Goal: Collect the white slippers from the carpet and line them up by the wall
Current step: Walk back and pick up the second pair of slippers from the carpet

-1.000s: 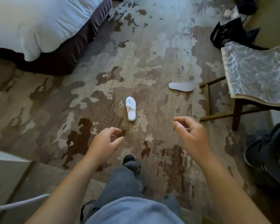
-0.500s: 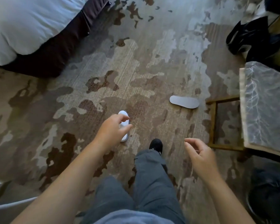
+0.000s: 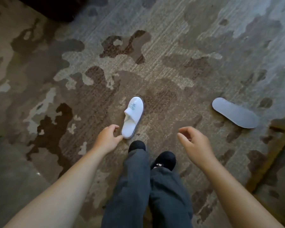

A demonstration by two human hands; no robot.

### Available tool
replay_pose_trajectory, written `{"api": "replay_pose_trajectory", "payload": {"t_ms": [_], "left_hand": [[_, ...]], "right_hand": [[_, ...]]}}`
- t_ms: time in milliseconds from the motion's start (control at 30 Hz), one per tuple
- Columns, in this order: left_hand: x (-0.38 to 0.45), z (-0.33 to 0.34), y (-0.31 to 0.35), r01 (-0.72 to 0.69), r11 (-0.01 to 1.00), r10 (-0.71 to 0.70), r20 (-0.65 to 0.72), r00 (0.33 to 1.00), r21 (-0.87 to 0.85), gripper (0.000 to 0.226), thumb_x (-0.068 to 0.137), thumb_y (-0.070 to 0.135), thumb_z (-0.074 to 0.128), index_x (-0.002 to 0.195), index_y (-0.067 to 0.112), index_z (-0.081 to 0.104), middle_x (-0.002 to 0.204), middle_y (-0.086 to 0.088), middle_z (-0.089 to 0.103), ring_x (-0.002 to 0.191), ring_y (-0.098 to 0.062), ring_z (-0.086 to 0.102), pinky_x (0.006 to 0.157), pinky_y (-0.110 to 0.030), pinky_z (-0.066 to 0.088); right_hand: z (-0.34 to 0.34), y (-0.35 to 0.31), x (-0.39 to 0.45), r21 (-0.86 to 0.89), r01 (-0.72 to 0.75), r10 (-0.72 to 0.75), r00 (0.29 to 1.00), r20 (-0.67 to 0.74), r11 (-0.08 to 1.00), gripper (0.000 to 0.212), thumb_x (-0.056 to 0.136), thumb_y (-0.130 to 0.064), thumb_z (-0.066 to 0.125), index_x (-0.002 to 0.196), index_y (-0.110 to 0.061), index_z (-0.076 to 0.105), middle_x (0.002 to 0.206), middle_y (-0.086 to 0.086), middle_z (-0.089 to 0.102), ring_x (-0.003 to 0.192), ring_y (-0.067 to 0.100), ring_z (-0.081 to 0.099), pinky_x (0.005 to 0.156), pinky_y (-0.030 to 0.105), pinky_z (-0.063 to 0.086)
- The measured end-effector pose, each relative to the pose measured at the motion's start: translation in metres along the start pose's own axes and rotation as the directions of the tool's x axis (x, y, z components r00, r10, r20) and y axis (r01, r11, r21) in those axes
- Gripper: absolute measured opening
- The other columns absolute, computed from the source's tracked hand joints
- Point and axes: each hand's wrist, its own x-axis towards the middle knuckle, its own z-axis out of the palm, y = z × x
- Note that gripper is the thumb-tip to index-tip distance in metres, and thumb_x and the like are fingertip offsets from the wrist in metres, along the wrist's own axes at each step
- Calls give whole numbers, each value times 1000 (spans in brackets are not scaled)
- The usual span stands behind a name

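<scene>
A white slipper (image 3: pixel 132 116) lies upright on the patterned carpet (image 3: pixel 171 55), toe pointing away, a small logo on its strap. My left hand (image 3: pixel 107 139) hovers at its heel end, fingers apart, fingertips close to the heel; whether they touch it I cannot tell. A second white slipper (image 3: pixel 235 112) lies sole-up to the right, near a wooden leg. My right hand (image 3: pixel 195 146) is open over bare carpet between the two slippers and holds nothing.
My two feet in dark shoes (image 3: pixel 164 160) and grey trousers stand just behind the near slipper. A wooden furniture frame (image 3: pixel 273 158) runs along the right edge. The dark bed base (image 3: pixel 56 9) is at the top left. A smooth grey floor strip (image 3: pixel 11 175) borders the carpet at left.
I have stepped forward and the view has tilted down, so both slippers look larger and closer. My left hand has dropped from over the slipper to its heel end. My right hand rose slightly.
</scene>
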Motion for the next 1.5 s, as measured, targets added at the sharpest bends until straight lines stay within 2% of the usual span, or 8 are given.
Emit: {"api": "replay_pose_trajectory", "payload": {"t_ms": [300, 500, 633, 800, 933, 1100, 1300, 1500], "left_hand": [[238, 159, -76, 75, 978, -99, -113, 989, -195, 57, 76, 20, 65, 126, 9, 41, 135, -17, 43, 121, -29, 43, 90, -32, 35], [340, 215, -119, 110, 887, -216, -193, 957, -450, 96, 66, 33, 74, 139, 14, 14, 149, -12, 27, 135, -29, 27, 111, -47, 26], [353, 222, -119, 132, 904, -278, -323, 905, -407, 86, 64, 29, 77, 132, 9, 29, 134, -15, 45, 118, -30, 45, 98, -43, 39], [353, 221, -89, 175, 817, -322, -182, 929, -549, 39, 62, 20, 78, 91, 11, 53, 99, -15, 62, 84, -27, 57, 76, -40, 50], [351, 219, -53, 27, 807, -201, -232, 952, -590, 30, 66, 16, 74, 84, 14, 51, 90, -11, 60, 81, -27, 57, 72, -41, 49], [337, 202, 46, -209, 807, 99, -224, 970, -552, 31, 71, 16, 71, 91, 16, 47, 73, 10, 51, 67, -4, 49, 51, -22, 37], [306, 215, 187, -399, 766, 423, -72, 903, -504, 21, 76, 9, 65, 80, 16, 46, 69, 6, 47, 63, -5, 44, 49, -9, 38], [327, 294, 283, -442, 735, 525, 20, 851, -514, 20, 77, 8, 63, 88, 15, 48, 72, 6, 51, 65, -5, 47, 52, -13, 40]], "right_hand": [[145, 161, 201, -132, 48, -37, 996, 79, 990, 33, 86, -22, 52, 116, -11, 52, 116, 8, 57, 104, 16, 51, 86, 27, 38], [215, 221, 300, -182, 101, -77, 988, 133, 978, 33, 86, -24, 51, 116, -10, 52, 115, 10, 57, 97, 18, 51, 82, 28, 38], [221, 222, 317, -190, 158, -130, 980, 151, 969, 35, 87, -26, 50, 119, -11, 49, 116, 8, 56, 95, 16, 49, 81, 28, 38], [200, 226, 317, -112, 115, -111, 993, 39, 987, 31, 87, -24, 50, 115, -10, 52, 110, 8, 57, 90, 14, 46, 79, 29, 38], [184, 237, 320, -49, 42, -45, 998, -47, 998, 27, 86, -20, 52, 111, -9, 54, 109, 11, 58, 93, 16, 49, 81, 29, 39], [110, 239, 308, 41, -68, 76, 971, -226, 997, 24, 83, -15, 56, 105, -6, 57, 105, 14, 61, 92, 19, 52, 82, 31, 40], [-4, 277, 273, 115, -195, 226, 853, -470, 974, 30, 80, -15, 60, 108, -5, 55, 112, 18, 60, 103, 27, 54, 86, 32, 39], [-53, 370, 328, -64, -339, 256, 808, -530, 939, 57, 79, -23, 62, 128, -7, 37, 134, 16, 44, 124, 31, 37, 103, 41, 29]]}}
